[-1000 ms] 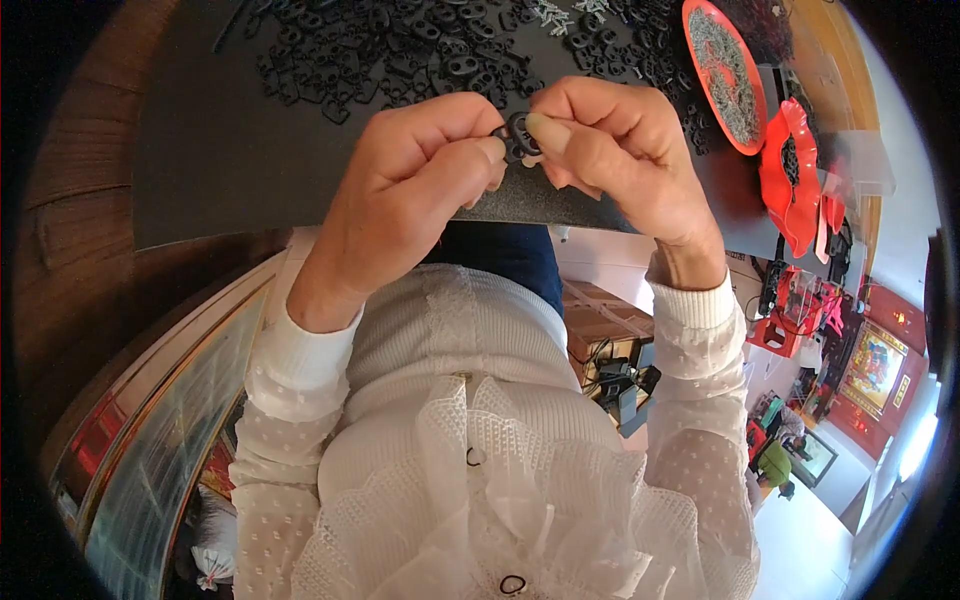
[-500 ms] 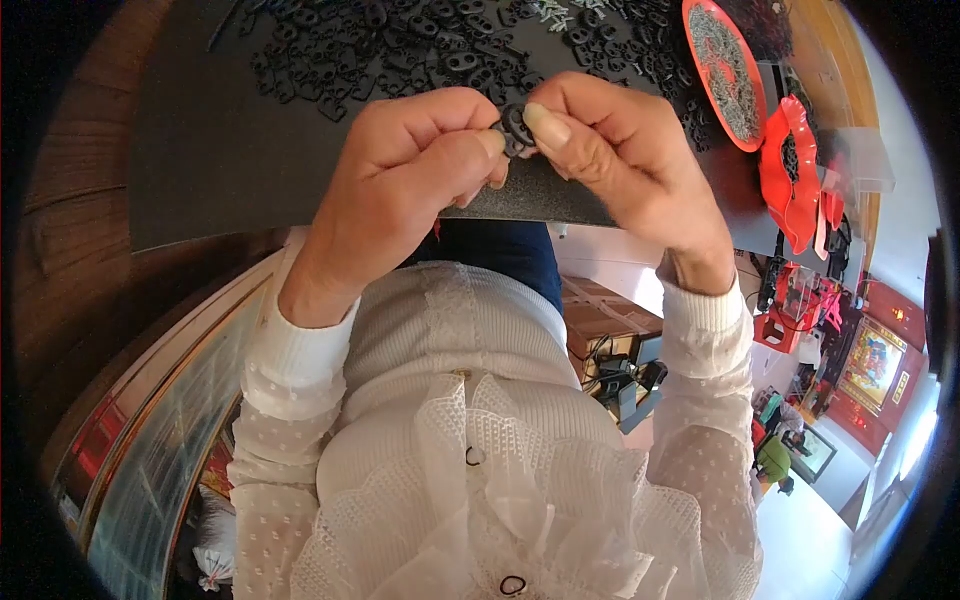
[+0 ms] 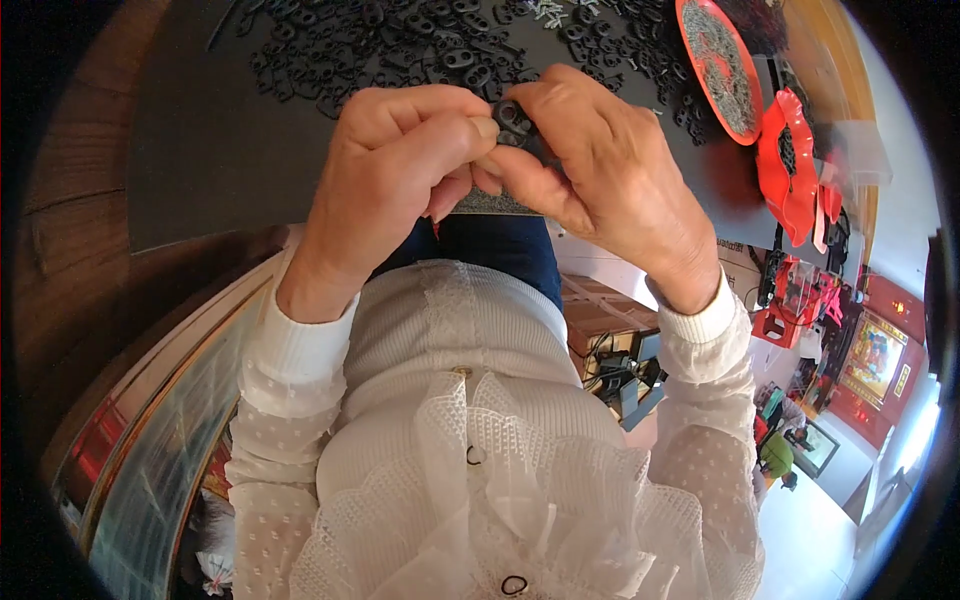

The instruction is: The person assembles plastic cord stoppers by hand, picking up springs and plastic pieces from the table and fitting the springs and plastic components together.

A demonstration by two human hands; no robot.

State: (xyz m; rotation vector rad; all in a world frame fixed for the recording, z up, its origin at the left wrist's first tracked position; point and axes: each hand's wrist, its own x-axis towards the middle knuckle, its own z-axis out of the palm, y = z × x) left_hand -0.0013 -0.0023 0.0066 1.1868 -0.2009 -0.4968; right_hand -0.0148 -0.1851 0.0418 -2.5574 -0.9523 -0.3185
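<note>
A small black two-holed plastic piece (image 3: 513, 118), resembling a cord lock, is held up above the near edge of the table. My left hand (image 3: 405, 165) pinches at its left side, thumb pressed against the bent forefinger. My right hand (image 3: 615, 165) grips it from the right, forefinger over the top and thumb reaching below toward the left fingertips. Fingers hide part of the piece. Beyond both hands lies a wide spread of similar black plastic pieces (image 3: 458, 60).
The dark table (image 3: 230, 180) carries a small heap of light metal bits (image 3: 550, 12) at the far side. On the right are a red tray (image 3: 750, 128) of small metal parts and a red wavy-edged dish (image 3: 790, 195) with dark parts. Cardboard boxes (image 3: 605, 310) stand below.
My right hand has turned and opened its grip somewhat, its thumb shifting left and below the piece toward my left fingertips. More of the piece's face shows. My left hand has barely moved.
</note>
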